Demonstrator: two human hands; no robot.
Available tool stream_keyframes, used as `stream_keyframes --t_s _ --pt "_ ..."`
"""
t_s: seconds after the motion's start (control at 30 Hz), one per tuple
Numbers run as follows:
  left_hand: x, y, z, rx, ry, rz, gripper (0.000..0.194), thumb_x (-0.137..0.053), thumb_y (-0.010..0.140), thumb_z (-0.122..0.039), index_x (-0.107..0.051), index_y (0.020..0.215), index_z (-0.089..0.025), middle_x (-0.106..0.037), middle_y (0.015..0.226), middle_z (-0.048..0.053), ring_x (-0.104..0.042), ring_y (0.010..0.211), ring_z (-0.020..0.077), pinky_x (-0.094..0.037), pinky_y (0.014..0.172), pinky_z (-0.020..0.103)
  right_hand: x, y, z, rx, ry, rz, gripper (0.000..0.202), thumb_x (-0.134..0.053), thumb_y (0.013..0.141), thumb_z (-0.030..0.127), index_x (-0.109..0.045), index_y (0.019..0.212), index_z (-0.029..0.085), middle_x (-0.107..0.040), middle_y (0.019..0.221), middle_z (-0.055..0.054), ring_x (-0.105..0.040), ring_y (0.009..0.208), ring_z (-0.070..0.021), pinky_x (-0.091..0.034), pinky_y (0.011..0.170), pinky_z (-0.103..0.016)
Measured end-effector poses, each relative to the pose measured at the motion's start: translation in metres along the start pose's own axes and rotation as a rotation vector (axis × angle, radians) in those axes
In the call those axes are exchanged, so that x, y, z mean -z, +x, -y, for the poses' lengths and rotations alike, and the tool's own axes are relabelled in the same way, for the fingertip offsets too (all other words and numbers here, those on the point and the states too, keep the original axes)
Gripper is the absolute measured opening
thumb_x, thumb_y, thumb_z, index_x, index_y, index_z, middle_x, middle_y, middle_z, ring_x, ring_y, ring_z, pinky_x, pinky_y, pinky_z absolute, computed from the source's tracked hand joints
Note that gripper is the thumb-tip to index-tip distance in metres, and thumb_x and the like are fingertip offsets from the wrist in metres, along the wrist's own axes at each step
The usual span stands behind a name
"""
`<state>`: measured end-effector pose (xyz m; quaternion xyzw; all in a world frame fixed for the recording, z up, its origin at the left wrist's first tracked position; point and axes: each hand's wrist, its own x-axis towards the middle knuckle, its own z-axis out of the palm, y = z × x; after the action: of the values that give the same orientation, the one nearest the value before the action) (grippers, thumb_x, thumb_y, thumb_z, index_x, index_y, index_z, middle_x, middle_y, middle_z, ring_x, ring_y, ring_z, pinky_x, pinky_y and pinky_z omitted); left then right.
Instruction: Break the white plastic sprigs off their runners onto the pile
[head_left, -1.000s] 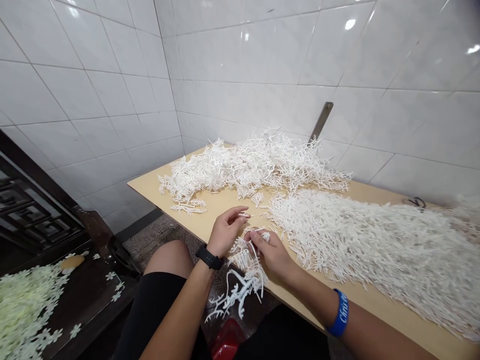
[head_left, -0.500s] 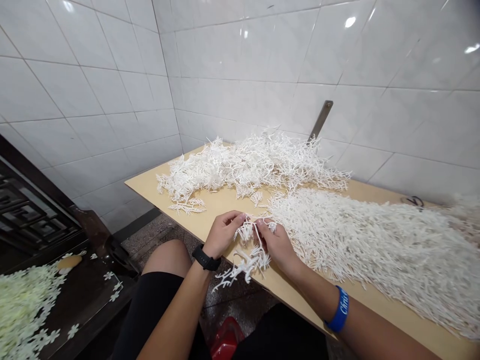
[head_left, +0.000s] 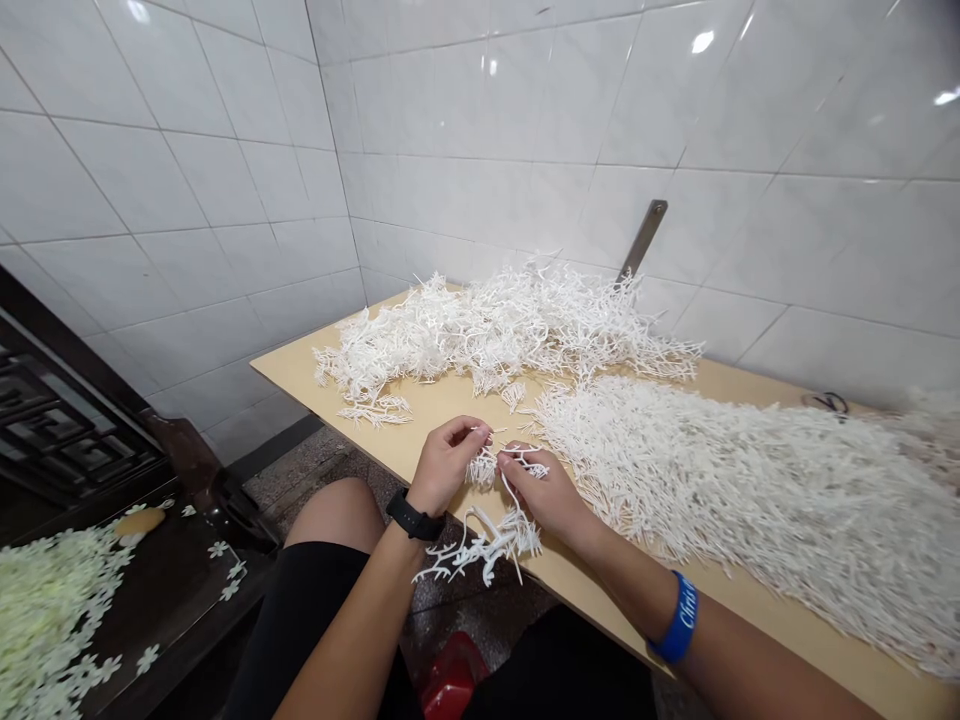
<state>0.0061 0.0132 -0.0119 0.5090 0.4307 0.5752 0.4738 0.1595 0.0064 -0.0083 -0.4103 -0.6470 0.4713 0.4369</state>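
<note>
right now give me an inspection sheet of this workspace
surface: tan wooden tabletop, mostly covered.
job's things: white plastic sprig cluster hanging off the near edge.
clutter: tangled white branch pile at back; straight white stem pile at right.
grip: left hand and right hand both pinch sprigs between them.
cables: nothing seen.
surroundings: white tiled walls; pale flower pieces on dark bench at left; red object below.
</note>
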Motion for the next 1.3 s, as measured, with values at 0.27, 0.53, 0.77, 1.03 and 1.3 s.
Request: stream_keyframes --t_s 0.27,0.53,0.77,1.03,1.3 --pt "0.003 0.003 0.007 0.03 -0.098 -0.078 0.028 -0.066 0.081 -0.043 -0.06 0.079 -0.016 -0.054 0.065 -0.003 -0.048 0.058 0.0095 -0.038 0.058 0.022 -0.005 -0.005 0.005 -0.013 0.051 0.039 0.031 -0.057 0.081 0.04 -0.049 0.059 0.02 -0.046 0.058 0.003 -0.043 0.059 -0.0139 -0.038 0.06 -0.026" --pt "0.006 -0.002 -0.006 -0.036 -0.008 0.272 0.03 -0.065 0.085 -0.046 -0.067 0.085 -0.016 -0.067 0.109 0.009 -0.059 0.101 0.0206 -0.043 0.089 0.03 -0.001 0.0 -0.007 -0.097 0.171 -0.119 0.036 -0.056 0.082 0.048 -0.049 0.061 0.02 -0.042 0.053 0.005 -0.038 0.05 -0.0123 -0.032 0.05 -0.025" --pt "0.007 -0.003 -0.004 0.055 -0.054 0.256 0.031 -0.071 0.08 -0.038 -0.062 0.102 -0.017 -0.056 0.074 -0.002 -0.048 0.066 0.0104 -0.037 0.064 0.022 -0.003 -0.003 0.0 -0.123 0.213 -0.164 0.032 -0.066 0.074 0.045 -0.056 0.058 0.019 -0.05 0.055 0.003 -0.045 0.056 -0.0141 -0.037 0.056 -0.026" --pt "0.005 -0.001 -0.005 0.03 0.104 0.27 0.033 -0.066 0.082 -0.047 -0.062 0.079 -0.014 -0.051 0.068 -0.002 -0.043 0.064 0.011 -0.035 0.062 0.024 -0.001 -0.001 -0.007 -0.141 0.28 -0.28 0.032 -0.068 0.073 0.046 -0.058 0.06 0.019 -0.053 0.056 0.003 -0.049 0.058 -0.0155 -0.041 0.059 -0.027" --pt "0.006 -0.002 -0.006 0.029 0.104 0.258 0.042 -0.064 0.081 -0.055 -0.059 0.071 -0.015 -0.046 0.06 -0.004 -0.039 0.057 0.0101 -0.033 0.056 0.023 0.001 -0.001 -0.001 -0.163 0.298 -0.172 0.044 -0.063 0.077 0.061 -0.06 0.064 0.019 -0.055 0.057 0.001 -0.049 0.053 -0.0155 -0.043 0.054 -0.029"
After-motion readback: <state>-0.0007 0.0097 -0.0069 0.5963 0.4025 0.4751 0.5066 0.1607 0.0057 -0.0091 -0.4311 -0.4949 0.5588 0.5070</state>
